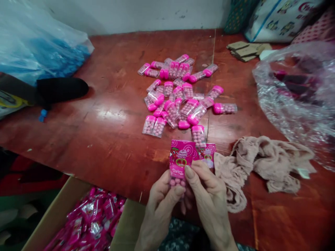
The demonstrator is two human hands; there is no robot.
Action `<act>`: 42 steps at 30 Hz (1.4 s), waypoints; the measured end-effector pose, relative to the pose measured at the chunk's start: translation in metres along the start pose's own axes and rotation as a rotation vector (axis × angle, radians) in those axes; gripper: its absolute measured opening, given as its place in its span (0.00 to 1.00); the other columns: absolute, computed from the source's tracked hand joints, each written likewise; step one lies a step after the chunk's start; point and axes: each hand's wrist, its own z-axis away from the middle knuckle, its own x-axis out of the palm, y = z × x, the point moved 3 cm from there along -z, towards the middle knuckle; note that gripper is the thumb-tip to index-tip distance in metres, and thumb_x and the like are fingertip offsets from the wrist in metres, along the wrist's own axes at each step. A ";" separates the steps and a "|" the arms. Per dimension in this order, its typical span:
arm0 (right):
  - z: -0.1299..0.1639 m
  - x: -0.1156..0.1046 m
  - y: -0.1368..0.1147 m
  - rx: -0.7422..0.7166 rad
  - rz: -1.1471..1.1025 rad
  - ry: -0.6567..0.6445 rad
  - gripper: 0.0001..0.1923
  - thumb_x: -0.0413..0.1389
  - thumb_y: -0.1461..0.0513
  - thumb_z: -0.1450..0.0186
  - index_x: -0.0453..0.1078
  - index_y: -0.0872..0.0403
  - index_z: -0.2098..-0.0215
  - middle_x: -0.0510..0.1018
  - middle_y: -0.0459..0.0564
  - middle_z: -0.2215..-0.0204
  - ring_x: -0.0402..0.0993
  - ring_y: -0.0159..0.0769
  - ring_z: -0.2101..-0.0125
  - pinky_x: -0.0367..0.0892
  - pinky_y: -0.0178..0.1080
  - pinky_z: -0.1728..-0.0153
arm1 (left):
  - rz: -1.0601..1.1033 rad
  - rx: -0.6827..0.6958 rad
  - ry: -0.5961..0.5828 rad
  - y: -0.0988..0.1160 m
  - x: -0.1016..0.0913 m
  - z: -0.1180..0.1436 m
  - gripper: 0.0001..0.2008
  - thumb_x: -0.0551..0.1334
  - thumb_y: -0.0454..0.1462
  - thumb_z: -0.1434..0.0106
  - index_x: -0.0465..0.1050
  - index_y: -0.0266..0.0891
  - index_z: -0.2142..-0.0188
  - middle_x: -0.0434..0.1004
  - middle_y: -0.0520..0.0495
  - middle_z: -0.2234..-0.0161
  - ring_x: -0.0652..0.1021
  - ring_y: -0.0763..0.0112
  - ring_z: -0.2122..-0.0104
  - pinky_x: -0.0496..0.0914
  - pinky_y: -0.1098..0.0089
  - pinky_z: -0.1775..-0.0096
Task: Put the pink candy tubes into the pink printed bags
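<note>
Both hands meet at the near edge of the red wooden table (110, 139), and between them stands one small candy container (178, 181) filled with pink balls, half covered by a pink printed sleeve (181, 157). The left hand (161, 198) is closed around the lower end of the container, thumb pressing on the clear part; the right hand (209, 188) pinches the sleeve with thumb and fingers, and a second sleeve (208, 155) shows just behind it. The long axis of the container runs away from the body, nearly upright in the view — the sleeve sits on the far end, the left hand at the near end. Farther on the table lies a loose heap of the same containers (180, 97), with pink caps pointing in many directions, well apart from the hands. A crumpled beige cloth (261, 164) lies just to the right. Below the table edge, on the left side, an open cardboard box (52, 216) holds many pink packs (91, 219).
</note>
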 end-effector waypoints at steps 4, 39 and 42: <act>0.009 0.006 0.008 0.005 -0.025 0.122 0.08 0.54 0.59 0.36 0.72 0.54 0.70 0.72 0.47 0.69 0.69 0.34 0.68 0.67 0.35 0.66 | -0.021 0.003 0.140 -0.007 -0.001 0.004 0.08 0.57 0.37 0.37 0.70 0.40 0.58 0.63 0.55 0.76 0.63 0.81 0.78 0.57 0.77 0.78; 0.002 -0.010 0.005 0.518 -0.137 -0.065 0.13 0.59 0.56 0.44 0.66 0.56 0.78 0.70 0.42 0.86 0.65 0.28 0.86 0.63 0.29 0.86 | -0.439 -0.195 0.016 0.010 0.015 0.007 0.09 0.60 0.39 0.41 0.71 0.37 0.61 0.61 0.57 0.82 0.62 0.78 0.82 0.56 0.74 0.78; 0.004 -0.010 0.003 0.479 -0.015 -0.026 0.13 0.59 0.55 0.45 0.67 0.57 0.77 0.70 0.43 0.84 0.65 0.29 0.84 0.63 0.31 0.84 | -0.451 -0.174 0.080 0.011 0.015 0.010 0.11 0.60 0.40 0.41 0.71 0.38 0.61 0.61 0.58 0.85 0.62 0.78 0.84 0.54 0.74 0.80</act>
